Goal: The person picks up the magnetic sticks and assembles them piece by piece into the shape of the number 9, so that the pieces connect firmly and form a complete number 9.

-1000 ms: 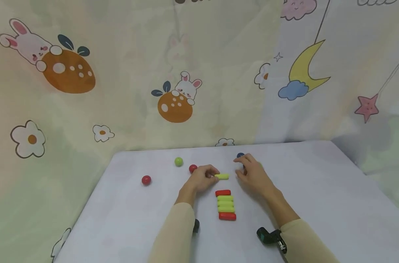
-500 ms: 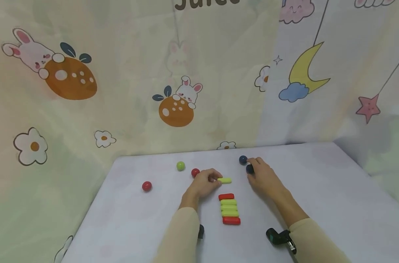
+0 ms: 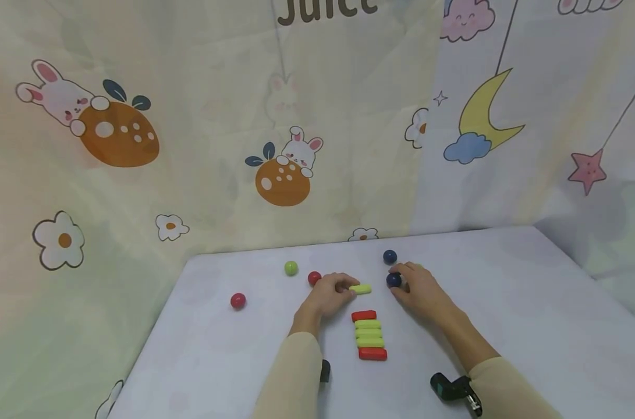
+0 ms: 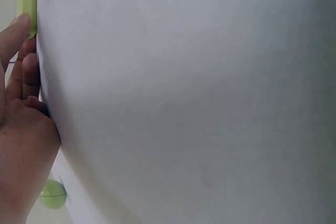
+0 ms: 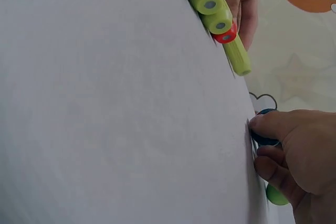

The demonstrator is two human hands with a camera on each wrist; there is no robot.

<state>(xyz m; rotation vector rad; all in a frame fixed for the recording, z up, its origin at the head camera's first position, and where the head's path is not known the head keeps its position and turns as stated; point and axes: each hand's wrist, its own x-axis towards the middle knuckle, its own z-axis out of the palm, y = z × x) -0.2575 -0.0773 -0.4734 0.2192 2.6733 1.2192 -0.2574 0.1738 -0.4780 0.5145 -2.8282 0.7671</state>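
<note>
In the head view my left hand pinches the left end of a yellow-green rod between thumb and fingers. To its right, my right hand holds a dark blue ball by thumb and fingertips, low over the table. The right wrist view shows the thumb across this blue ball. A second dark blue ball lies just beyond. Nearer the body is a row of short rods: a red rod, several yellow-green rods side by side, and another red rod.
A red ball lies right behind the left hand. Farther left are a green ball and another red ball. The white table ends at a cartoon-printed cloth. Each wrist bears a black camera.
My right hand has closed on the nearer blue ball and drawn it toward me, away from the other one. The left hand keeps its pinch on the rod. The head view has tilted up slightly.
</note>
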